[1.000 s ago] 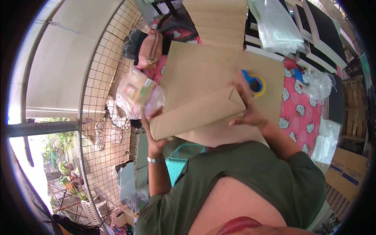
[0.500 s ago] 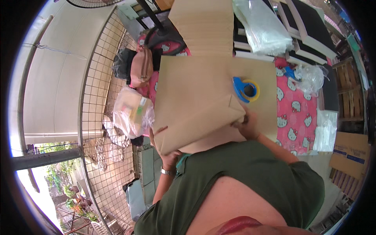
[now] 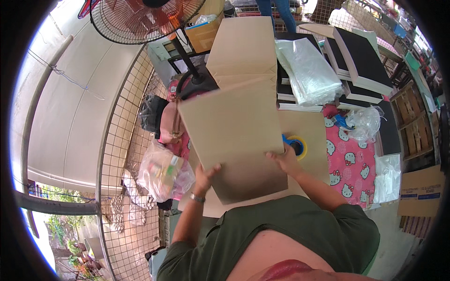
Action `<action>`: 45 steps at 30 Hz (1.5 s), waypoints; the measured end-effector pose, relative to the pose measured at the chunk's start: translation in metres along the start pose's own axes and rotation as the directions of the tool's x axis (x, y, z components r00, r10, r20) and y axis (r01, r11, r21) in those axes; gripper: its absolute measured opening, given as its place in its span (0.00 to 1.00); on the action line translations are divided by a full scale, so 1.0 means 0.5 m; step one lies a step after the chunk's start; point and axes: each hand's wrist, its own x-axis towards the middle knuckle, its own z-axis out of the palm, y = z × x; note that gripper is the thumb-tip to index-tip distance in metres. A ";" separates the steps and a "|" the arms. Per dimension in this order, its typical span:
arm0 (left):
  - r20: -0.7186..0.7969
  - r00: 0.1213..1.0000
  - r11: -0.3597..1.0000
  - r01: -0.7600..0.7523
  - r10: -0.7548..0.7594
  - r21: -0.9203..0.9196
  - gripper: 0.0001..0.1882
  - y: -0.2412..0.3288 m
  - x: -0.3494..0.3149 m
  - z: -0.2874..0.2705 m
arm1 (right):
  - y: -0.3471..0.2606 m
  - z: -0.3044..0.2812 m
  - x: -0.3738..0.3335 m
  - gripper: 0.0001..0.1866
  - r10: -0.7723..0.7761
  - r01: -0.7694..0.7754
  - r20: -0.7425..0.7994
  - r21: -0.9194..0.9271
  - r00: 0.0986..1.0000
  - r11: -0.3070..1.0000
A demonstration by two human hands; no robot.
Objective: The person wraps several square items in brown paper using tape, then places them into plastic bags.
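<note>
A flat, rectangular parcel in brown kraft paper (image 3: 234,136) is raised in front of me, its plain face turned up. My left hand (image 3: 205,180) grips its left edge, thumb on top and the other fingers mostly hidden. At the opposite edge my right hand (image 3: 285,161) clasps it the same way. Just beyond the right hand lies a blue tape dispenser with a yellow roll (image 3: 301,149), partly covered by that hand and the parcel. Underneath is a larger sheet of brown paper (image 3: 311,126).
Behind the parcel stands a stack of brown-wrapped parcels (image 3: 241,47). Thick black-covered blocks (image 3: 363,56) and clear plastic sleeves (image 3: 311,70) sit at the back right. A bagged item (image 3: 164,171) and pink pouch (image 3: 171,122) lie left, near a standing fan (image 3: 145,18). A person's legs (image 3: 276,11) show far back.
The parcel has been lifted and turned, so its folded end no longer shows. Both hands have shifted to its side edges. The view has tilted up, showing more of the fan and background.
</note>
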 end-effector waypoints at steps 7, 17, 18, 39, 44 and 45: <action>0.191 0.980 0.995 -0.067 0.052 0.072 0.21 0.345 0.328 0.080 | -0.328 -0.065 0.185 0.29 0.022 0.102 -0.275 0.426 0.961 0.899; 0.304 0.928 0.974 -0.182 0.216 -0.139 0.19 0.385 0.612 0.117 | -0.323 -0.139 0.508 0.35 -0.069 0.054 0.019 0.431 0.997 0.901; 0.239 0.941 0.965 -0.207 0.241 -0.158 0.19 0.359 0.626 0.092 | -0.326 -0.113 0.502 0.36 -0.111 0.099 0.000 0.456 0.994 0.885; -0.256 0.828 0.858 -0.513 0.498 0.010 0.22 0.303 0.644 0.154 | -0.297 -0.077 0.531 0.35 -0.145 0.207 -0.249 0.246 0.958 0.947; -0.096 0.934 0.876 -0.357 0.345 -0.326 0.21 0.305 0.653 0.149 | -0.269 -0.068 0.554 0.31 -0.327 0.297 -0.436 -0.139 0.838 0.945; -0.069 0.959 0.872 -0.279 0.275 -0.402 0.21 0.327 0.631 0.194 | -0.238 -0.090 0.566 0.30 -0.376 0.301 -0.507 -0.227 0.776 0.926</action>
